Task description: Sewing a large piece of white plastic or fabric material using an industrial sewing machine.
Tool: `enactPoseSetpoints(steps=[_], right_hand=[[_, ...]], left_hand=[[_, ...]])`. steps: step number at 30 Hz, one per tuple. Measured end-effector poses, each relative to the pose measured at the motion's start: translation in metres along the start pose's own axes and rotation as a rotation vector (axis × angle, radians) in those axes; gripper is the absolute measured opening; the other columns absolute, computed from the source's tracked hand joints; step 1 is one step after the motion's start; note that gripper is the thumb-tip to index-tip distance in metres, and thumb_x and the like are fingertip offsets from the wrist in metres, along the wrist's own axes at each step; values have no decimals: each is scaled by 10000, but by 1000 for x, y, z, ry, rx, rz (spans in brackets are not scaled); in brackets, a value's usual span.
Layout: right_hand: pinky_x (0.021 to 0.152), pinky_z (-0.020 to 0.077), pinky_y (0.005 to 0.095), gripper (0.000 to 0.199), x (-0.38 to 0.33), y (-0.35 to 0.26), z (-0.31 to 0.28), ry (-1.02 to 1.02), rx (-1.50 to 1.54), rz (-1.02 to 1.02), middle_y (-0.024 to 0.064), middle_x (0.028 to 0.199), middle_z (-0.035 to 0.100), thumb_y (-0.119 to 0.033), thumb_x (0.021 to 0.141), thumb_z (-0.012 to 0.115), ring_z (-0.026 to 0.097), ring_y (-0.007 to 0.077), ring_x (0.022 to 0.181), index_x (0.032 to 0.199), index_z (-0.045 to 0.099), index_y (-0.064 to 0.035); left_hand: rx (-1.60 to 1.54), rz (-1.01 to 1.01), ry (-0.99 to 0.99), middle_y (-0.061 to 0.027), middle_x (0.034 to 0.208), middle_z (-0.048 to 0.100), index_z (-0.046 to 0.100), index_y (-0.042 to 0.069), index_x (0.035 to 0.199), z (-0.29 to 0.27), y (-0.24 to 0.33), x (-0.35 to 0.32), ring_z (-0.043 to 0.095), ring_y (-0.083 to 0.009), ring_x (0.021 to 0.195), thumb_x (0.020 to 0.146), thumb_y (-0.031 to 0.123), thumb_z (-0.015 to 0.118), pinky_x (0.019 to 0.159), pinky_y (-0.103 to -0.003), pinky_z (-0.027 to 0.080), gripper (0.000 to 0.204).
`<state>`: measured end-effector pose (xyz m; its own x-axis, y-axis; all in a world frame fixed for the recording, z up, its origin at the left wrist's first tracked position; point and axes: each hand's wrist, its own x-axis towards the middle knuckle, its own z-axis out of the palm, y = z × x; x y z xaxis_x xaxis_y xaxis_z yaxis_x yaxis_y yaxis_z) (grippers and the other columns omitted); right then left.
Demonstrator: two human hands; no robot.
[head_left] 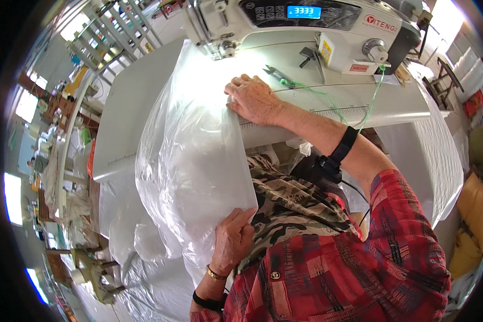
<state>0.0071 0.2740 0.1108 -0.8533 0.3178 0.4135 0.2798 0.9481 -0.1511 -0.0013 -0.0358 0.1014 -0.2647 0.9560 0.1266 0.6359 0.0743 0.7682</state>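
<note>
1. As my head view looks down, the clear sheet [193, 177] spreads from near the machine [306, 24] over the worktop [129, 102].
2. My left grip [235, 236] pinches its near corner; my right grip [252, 99] curls at its edge, pinching or pressing, I cannot tell.
3. Slack folds could bunch and skew that edge; shifting my forearm could snag the thread [371, 104].

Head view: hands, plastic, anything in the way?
Right hand on edge of clear plastic, toward sewing machine. Left hand at its near corner. Snips beyond right hand, off the plastic.
</note>
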Motion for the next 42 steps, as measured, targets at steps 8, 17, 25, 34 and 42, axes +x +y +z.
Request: enactPoseSetpoints(steps=[8, 17, 25, 34, 42], right_hand=[[883, 439, 478, 326, 0, 0, 3, -38, 9, 85, 138, 1033, 612, -330, 936, 567, 565, 288, 1038, 1010, 611, -16], [987, 356, 518, 441, -1, 3, 4, -111, 80, 92, 169, 1080, 610, -427, 962, 509, 538, 312, 1114, 1065, 609, -10], [1035, 311, 569, 507, -1, 3, -2, -176, 126, 80, 171, 1156, 592, -457, 973, 463, 510, 319, 1189, 1169, 583, -4], [1017, 339, 576, 305, 0, 9, 1, -147, 110, 103, 143, 1156, 608, -277, 973, 488, 526, 297, 1180, 1115, 604, -33], [973, 377, 585, 222, -3, 8, 6, -26, 123, 74, 119, 1072, 597, -224, 962, 510, 538, 296, 1128, 1059, 601, -45]], left_hand=[[110, 27, -4, -179, 808, 569, 665, -5, 1062, -8, -13, 35, 590, -377, 707, 801, 7, 527, 639, -425, 479, 296], [181, 39, 104, -202, 872, 620, 664, -12, 1041, -24, -22, 83, 616, -393, 749, 810, 18, 527, 668, -431, 491, 270], [230, 213, 309, -193, 734, 581, 679, -30, 988, -30, -21, 137, 572, -327, 616, 791, -51, 498, 589, -377, 456, 268], [282, 64, 210, -230, 783, 637, 692, -64, 967, -30, -14, 207, 595, -316, 637, 856, 56, 505, 639, -385, 459, 248], [691, 21, 438, -205, 1242, 591, 493, 3, 1360, -79, -62, 198, 626, -294, 1081, 965, 147, 503, 868, -373, 522, 421]])
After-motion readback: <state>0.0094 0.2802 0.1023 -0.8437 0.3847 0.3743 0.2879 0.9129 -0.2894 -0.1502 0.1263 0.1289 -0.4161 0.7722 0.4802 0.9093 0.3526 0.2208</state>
